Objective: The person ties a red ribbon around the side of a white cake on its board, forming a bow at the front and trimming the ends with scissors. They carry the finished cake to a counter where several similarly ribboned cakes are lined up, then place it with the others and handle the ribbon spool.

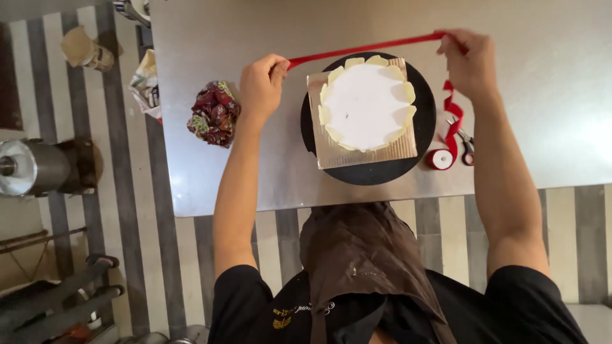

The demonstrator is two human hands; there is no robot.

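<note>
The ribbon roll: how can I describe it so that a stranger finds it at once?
Start at the metal table and find the black round turntable carrying the white cake. Just right of the turntable, near the table's front edge, lies the ribbon roll. It is the small red ring with a white centre, beside the scissors, and ribbon rises from it.

The single head-worn camera looked straight down from above the person, fairly near, onto the steel desk [255, 185] and striped floor [83, 210] beyond both outstretched arms.
</note>
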